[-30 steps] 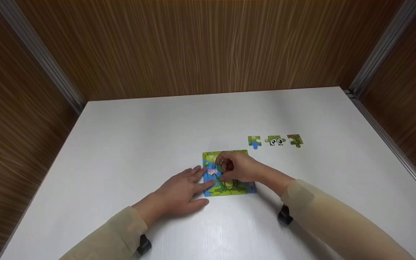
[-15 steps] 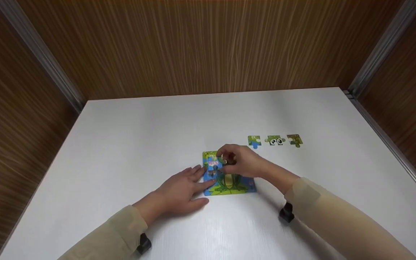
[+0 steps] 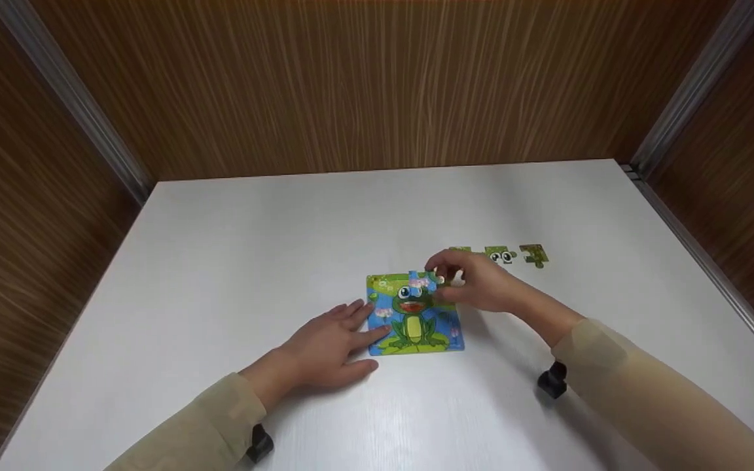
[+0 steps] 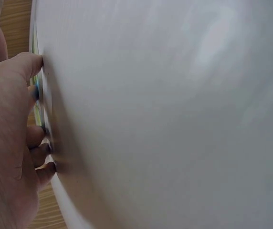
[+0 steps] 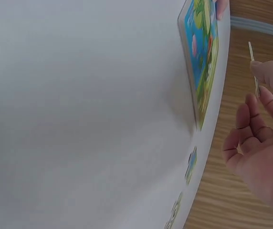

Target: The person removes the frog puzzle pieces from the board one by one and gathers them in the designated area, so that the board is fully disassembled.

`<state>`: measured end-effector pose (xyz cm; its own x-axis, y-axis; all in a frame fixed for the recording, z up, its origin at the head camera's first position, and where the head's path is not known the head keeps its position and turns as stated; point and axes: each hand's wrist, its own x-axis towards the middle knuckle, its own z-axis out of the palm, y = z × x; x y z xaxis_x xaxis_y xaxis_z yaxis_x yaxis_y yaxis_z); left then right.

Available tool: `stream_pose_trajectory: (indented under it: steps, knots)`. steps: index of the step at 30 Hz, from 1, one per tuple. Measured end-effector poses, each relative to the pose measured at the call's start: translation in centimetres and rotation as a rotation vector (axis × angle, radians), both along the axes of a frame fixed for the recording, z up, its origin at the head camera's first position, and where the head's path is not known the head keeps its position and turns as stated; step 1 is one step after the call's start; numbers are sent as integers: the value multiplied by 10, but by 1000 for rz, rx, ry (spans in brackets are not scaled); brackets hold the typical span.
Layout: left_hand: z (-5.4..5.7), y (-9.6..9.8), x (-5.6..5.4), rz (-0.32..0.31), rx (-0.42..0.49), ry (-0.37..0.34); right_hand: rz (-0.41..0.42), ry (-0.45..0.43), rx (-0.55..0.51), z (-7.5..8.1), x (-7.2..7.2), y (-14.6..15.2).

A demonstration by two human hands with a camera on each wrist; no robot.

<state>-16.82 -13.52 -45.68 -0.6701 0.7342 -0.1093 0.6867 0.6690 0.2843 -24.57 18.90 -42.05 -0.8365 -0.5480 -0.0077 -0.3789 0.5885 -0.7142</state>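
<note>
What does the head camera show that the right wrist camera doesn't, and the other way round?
Only the head view: both sleeves, the back of the left hand, the brownish loose piece at the right end, and the printed face of the held piece.

Only the right wrist view: the palm of the right hand, and the held piece seen edge-on.

Both: the right hand's grip, the frog puzzle, the white table, the loose piece with eyes, and another loose piece, partly hidden in the head view.

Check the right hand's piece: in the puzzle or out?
Out: the right hand pinches the piece above the puzzle, not touching it.
</note>
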Motion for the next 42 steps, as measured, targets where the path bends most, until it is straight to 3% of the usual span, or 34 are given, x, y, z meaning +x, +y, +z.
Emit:
stream_pose_trajectory:
  steps: [10, 23, 42]
  knots:
    - [1, -1, 0, 6, 1, 12, -26, -4, -14, -4, -2, 43]
    - [0, 0, 2, 6, 2, -6, -96, -17, 33, -17, -1, 76]
    - [2, 1, -1, 16, 3, -20, -133, -35, 49, -29, -10, 80]
